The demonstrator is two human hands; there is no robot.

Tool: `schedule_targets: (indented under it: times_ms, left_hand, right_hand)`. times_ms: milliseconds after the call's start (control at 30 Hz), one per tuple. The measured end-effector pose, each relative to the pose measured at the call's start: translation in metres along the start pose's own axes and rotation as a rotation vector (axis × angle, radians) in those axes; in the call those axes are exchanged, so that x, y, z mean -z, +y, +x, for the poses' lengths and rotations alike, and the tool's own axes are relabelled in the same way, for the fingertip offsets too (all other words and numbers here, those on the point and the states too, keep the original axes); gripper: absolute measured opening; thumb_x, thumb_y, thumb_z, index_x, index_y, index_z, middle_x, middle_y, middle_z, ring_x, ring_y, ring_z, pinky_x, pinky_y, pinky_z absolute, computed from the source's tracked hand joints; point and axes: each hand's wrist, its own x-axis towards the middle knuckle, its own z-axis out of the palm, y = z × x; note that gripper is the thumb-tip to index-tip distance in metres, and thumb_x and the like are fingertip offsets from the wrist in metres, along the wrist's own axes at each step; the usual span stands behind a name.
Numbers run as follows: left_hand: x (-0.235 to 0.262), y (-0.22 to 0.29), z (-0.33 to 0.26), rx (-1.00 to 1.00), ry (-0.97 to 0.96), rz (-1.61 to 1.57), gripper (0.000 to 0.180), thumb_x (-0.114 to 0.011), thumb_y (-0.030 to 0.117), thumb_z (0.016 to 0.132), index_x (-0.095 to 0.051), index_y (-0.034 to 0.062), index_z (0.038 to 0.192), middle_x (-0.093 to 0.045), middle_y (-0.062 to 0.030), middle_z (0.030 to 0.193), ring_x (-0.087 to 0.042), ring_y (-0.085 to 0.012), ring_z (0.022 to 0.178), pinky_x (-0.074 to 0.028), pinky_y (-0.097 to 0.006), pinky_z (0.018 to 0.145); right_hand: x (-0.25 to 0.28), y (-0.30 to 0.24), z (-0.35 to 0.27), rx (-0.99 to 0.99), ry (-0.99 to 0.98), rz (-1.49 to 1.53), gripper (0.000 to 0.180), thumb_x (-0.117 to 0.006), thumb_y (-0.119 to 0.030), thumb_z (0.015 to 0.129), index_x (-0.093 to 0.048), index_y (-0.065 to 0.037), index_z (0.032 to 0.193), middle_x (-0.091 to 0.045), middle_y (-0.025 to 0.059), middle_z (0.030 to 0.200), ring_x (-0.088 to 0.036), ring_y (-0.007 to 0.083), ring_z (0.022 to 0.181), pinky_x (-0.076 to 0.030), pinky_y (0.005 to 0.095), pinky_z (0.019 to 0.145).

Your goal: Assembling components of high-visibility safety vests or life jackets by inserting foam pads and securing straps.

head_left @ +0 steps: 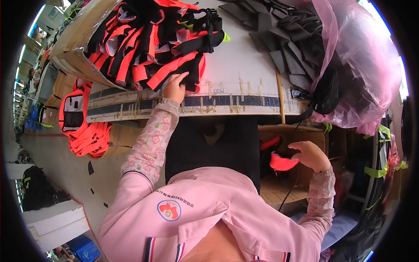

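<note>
A heap of orange and black fabric strips (170, 72) spills from a cardboard box onto the table. My left hand (175, 89) is at the heap's near edge, its fingers closed on one of the orange-and-black strips. Off to the right and below the table, my right hand (310, 157) has its fingers apart. A bright orange fabric piece (282, 163) hangs just by its fingertips, above an open cardboard box (286, 192). More orange fabric (270, 143) shows inside that box.
Grey foam pieces (288, 39) lie piled at the table's far right, beside a big pink plastic bag (366, 65) and a black pouch (327, 91). Taped table edge (235, 102) runs before my lap. Orange bags (89, 137) stand on the left. A wooden stick (280, 96) crosses the edge.
</note>
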Motion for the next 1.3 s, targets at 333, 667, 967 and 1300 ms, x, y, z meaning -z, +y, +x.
schedule_targets:
  times_ms: [333,667,967,1300]
  left_hand:
    - [-0.026,0.095,-0.036,-0.437,-0.364,-0.270,0.022,-0.052,-0.007,0.067,-0.064,0.0054,0.082,-0.058,-0.0101,0.088,-0.057,-0.0268,0.082,-0.046,-0.035,0.075]
    - [-0.005,0.017,0.087,-0.297,-0.568,0.791,0.069,-0.064,0.020,0.073,-0.033,0.0230,0.134,-0.018,-0.0050,0.146,-0.010,-0.0244,0.136,-0.005,-0.058,0.105]
    - [-0.016,-0.036,0.142,0.181,-0.455,0.822,0.068,-0.057,0.038,0.080,-0.024,0.0271,0.138,-0.017,0.0045,0.147,-0.016,-0.0193,0.135,-0.012,-0.068,0.099]
    - [-0.025,-0.004,0.122,0.030,-0.332,0.583,0.059,-0.062,0.036,0.076,-0.042,0.0203,0.128,-0.026,-0.0090,0.142,-0.022,-0.0269,0.132,-0.018,-0.059,0.101]
  right_hand:
    - [-0.043,-0.073,0.179,0.121,0.550,0.335,0.055,-0.060,-0.041,0.080,-0.047,-0.007,0.122,-0.058,0.0190,0.108,-0.057,0.0328,0.096,-0.046,0.0386,0.079]
    - [-0.031,-0.112,0.285,0.068,0.445,0.093,0.034,-0.058,-0.022,0.079,-0.057,-0.003,0.108,-0.062,0.0193,0.095,-0.060,0.0342,0.086,-0.046,0.0404,0.076]
    - [0.098,-0.109,0.119,0.448,0.484,1.105,0.032,-0.052,-0.004,0.086,-0.050,0.009,0.115,-0.061,0.0066,0.098,-0.057,0.0081,0.084,-0.045,0.0199,0.075]
    - [0.117,-0.114,0.111,0.762,0.863,1.285,0.033,-0.052,-0.003,0.087,-0.049,0.006,0.119,-0.060,0.0086,0.105,-0.058,0.0097,0.091,-0.046,0.0200,0.080]
